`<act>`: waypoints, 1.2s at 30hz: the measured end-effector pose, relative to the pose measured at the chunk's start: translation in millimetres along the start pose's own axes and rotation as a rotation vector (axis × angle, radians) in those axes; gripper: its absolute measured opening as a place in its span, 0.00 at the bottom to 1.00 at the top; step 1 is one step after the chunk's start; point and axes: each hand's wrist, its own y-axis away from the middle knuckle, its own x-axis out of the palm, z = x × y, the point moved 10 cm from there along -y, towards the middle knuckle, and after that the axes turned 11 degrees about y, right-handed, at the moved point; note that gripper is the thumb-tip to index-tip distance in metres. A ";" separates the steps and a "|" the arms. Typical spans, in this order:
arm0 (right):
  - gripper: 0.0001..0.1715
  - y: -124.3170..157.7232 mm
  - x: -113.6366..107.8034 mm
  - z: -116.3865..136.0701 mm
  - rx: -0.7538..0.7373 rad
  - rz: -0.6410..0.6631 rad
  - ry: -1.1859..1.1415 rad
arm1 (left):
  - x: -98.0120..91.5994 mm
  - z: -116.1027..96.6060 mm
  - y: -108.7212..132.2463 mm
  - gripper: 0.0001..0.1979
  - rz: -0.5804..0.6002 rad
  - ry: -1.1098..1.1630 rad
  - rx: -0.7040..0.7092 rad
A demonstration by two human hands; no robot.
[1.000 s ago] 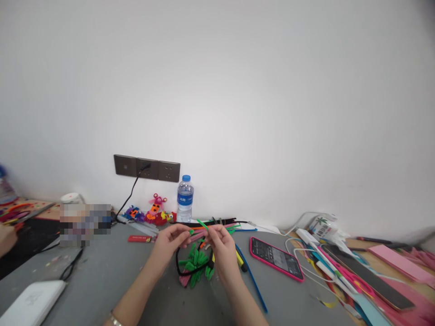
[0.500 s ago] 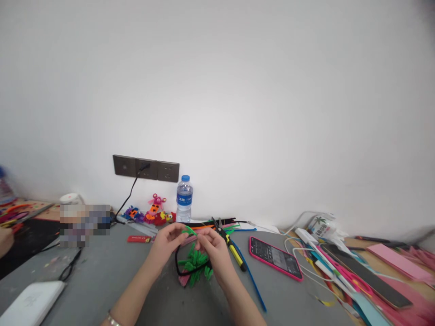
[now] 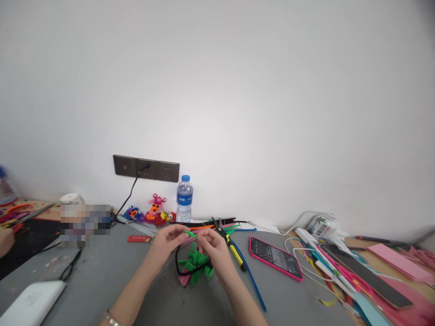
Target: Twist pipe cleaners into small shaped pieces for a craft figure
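Between my two hands is a short green pipe cleaner (image 3: 190, 234), bent over at the fingertips. My left hand (image 3: 170, 242) pinches one side of it, and my right hand (image 3: 212, 246) has its fingers closed at the other side. Below them on the grey table lies a pile of folded green pipe cleaners (image 3: 195, 261). A black pipe cleaner (image 3: 186, 273) curves across that pile and runs up toward both hands; whether a hand grips it I cannot tell. Pink pieces (image 3: 184, 280) poke out under the green pile.
Yellow-and-black pliers (image 3: 236, 253) and a blue pipe cleaner (image 3: 253, 283) lie right of my hands, then a pink-cased phone (image 3: 276, 258). Behind stand a water bottle (image 3: 184, 199) and small fuzzy figures (image 3: 154, 210). A white device (image 3: 37, 301) sits front left. Another person's hand (image 3: 6, 240) shows far left.
The green pipe cleaner between my fingertips has turned slightly and looks shorter. Both hands stay almost in the same place.
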 end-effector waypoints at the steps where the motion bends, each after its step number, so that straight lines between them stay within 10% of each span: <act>1: 0.20 0.0 -0.2 1.2 -0.010 -0.001 0.005 | 0.8 -1.5 0.2 0.15 0.002 -0.007 0.005; 12: 0.12 8.0 4.2 26.6 -0.196 -0.014 0.175 | 10.1 -13.9 4.7 0.13 0.040 -0.003 0.054; 26: 0.19 6.5 5.7 17.9 -0.136 0.048 0.115 | 12.8 -32.8 8.9 0.07 0.096 -0.252 0.372; 36: 0.19 6.7 0.2 13.6 -0.099 0.016 0.020 | 10.5 -23.5 5.5 0.07 0.109 -0.188 0.323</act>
